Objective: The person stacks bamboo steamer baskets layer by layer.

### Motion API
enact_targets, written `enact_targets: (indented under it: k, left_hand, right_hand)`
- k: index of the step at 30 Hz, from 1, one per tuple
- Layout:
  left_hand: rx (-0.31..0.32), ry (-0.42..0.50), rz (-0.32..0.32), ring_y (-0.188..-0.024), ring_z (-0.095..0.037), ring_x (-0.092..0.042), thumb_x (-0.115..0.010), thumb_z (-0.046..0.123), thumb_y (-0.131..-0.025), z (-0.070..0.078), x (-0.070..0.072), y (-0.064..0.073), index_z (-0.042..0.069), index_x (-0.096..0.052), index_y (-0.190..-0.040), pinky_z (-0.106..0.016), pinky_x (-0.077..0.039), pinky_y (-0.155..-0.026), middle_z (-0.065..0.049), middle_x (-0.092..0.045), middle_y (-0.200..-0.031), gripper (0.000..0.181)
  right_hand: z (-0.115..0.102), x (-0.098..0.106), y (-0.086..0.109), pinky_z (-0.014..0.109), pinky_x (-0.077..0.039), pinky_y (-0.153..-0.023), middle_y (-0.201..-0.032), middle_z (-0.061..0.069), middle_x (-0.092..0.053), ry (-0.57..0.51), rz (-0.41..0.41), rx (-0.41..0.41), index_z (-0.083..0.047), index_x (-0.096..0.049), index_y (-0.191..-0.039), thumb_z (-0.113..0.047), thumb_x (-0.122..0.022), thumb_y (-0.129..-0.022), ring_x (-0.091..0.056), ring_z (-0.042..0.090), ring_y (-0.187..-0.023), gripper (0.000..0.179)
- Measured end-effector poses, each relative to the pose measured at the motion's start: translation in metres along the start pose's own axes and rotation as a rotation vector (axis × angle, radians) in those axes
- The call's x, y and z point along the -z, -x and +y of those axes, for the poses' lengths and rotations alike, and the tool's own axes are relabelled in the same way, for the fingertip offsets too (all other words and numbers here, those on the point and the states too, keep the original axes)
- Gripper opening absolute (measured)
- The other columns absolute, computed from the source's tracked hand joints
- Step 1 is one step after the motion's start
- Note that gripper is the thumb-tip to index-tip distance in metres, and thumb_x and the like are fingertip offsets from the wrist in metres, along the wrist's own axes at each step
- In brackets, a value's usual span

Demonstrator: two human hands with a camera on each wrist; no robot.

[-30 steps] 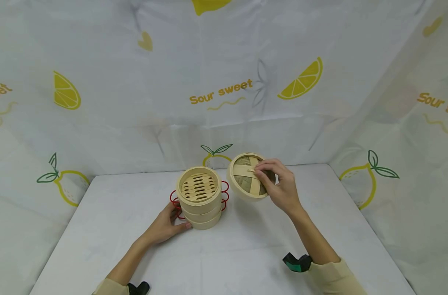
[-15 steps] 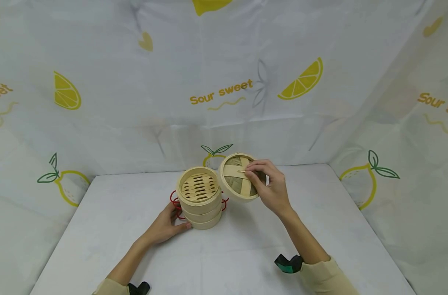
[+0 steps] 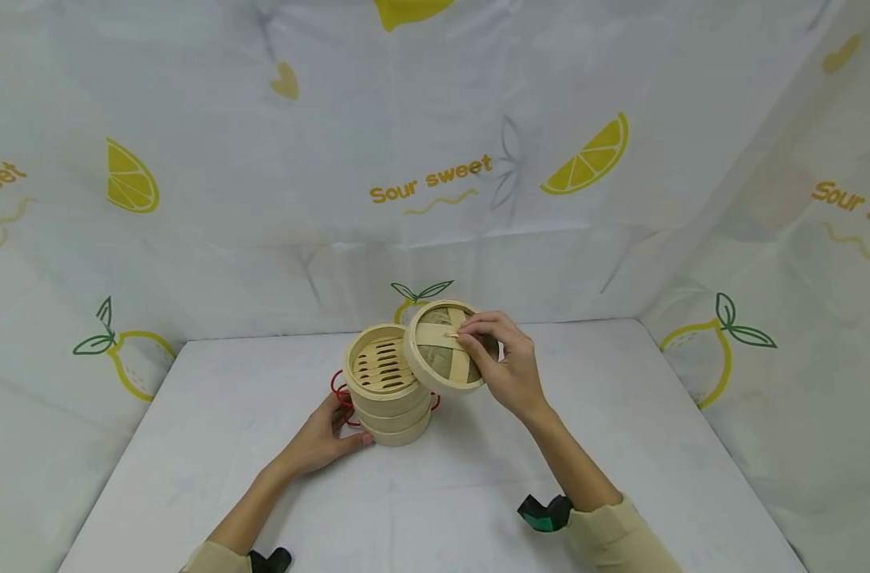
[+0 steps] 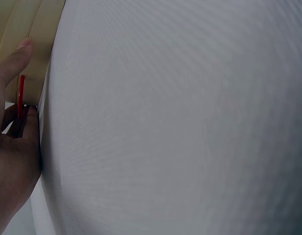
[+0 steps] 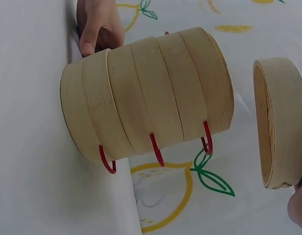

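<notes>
A stacked bamboo steamer (image 3: 392,418) stands upright on the table, its slatted top tier uncovered. Red loops (image 5: 158,152) stick out from its sides. At its lower left, my left hand (image 3: 323,438) holds it, thumb across the front and fingers round the side near the loops. My right hand (image 3: 509,366) pinches the small handle of the round bamboo lid (image 3: 427,358). The lid is tilted and overlaps the right part of the steamer's top in the head view; a gap separates it from the steamer in the right wrist view. In that view most of the right hand is out of frame.
A white-covered table (image 3: 420,517) lies under the steamer. Behind and at both sides hangs a white curtain (image 3: 320,159) with lemon prints, close to the table's back edge. A black-and-green strap piece (image 3: 545,513) sits at the right sleeve.
My right hand has carried the lid leftward, from beside the steamer to partly over its top in the head view. The left hand and the steamer have stayed in place.
</notes>
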State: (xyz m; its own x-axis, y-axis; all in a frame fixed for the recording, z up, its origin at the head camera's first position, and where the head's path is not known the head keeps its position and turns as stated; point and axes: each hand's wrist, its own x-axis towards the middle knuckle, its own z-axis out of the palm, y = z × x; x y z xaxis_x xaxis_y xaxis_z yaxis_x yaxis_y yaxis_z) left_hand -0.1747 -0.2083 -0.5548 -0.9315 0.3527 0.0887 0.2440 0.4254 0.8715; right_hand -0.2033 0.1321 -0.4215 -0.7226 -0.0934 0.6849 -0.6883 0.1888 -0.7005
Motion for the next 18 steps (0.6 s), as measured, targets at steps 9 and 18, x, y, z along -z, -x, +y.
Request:
enact_targets:
  k: [9,18]
  left_hand:
    - [0.001,-0.006,0.001,-0.152,-0.038,-0.053,-0.092,0.029,-0.090,0.002,0.000,-0.001,0.007,-0.041,-0.161,-0.054,-0.044,-0.129,-0.015,-0.056,-0.160,0.089]
    - [-0.013,-0.008,0.005,-0.148,-0.031,-0.056,-0.092,0.028,-0.089,0.001,0.000,-0.001,0.009,-0.043,-0.159,-0.047,-0.047,-0.129,-0.012,-0.059,-0.157,0.087]
  right_hand:
    - [-0.002,-0.012,-0.003,0.012,-0.057,-0.106,-0.111,0.019,-0.074,-0.015,-0.019,0.013,0.002,-0.077,-0.101,0.008,-0.077,-0.095,-0.068,0.013,-0.115,0.009]
    - [-0.003,-0.023,-0.005,0.013,-0.057,-0.106,-0.111,0.018,-0.075,-0.039,-0.039,0.020,0.002,-0.078,-0.100,0.005,-0.077,-0.097,-0.068,0.018,-0.114,0.005]
